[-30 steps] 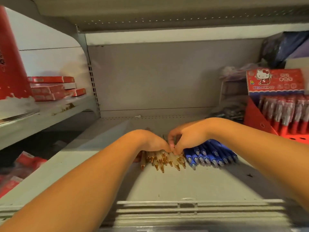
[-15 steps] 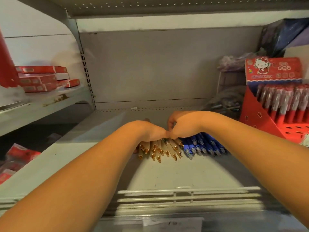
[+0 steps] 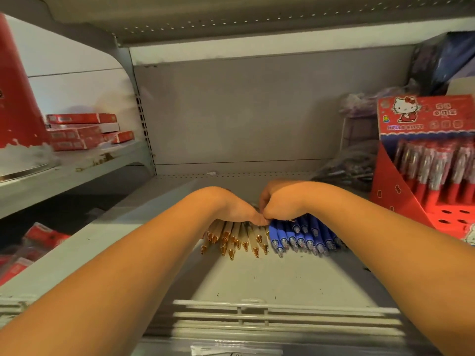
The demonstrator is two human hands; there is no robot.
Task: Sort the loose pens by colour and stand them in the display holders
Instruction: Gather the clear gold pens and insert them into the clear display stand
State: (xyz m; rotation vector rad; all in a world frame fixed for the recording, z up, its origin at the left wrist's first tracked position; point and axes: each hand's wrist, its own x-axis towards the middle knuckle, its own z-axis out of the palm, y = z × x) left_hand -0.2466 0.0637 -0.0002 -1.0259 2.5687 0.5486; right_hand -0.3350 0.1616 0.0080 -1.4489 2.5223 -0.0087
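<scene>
1. Shelf: a grey metal store shelf with a white slatted front rail along its near edge. It carries all task items.
2. Display holder: a red cardboard stand at the right of the shelf. Red-barrelled pens stand upright in its rear rows; several front holes are unfilled.
3. Red boxes: stacked flat on a neighbouring shelf at the left, well apart from the work area.
4. Left hand: palm down, laid over the rear ends of the cream pens. The fingers are hidden under the hand; the grip cannot be determined.
5. Right hand: curled into a loose fist, touching the left hand at the boundary between the two pen groups. Whether it pinches a pen cannot be determined.
6. Cream pens: loose pens with gold tips, lying flat on the shelf with tips toward the camera, fanned unevenly.
7. Blue pens: lying flat just beside the cream pens on their right, tips toward the camera, partly under the right wrist.
</scene>
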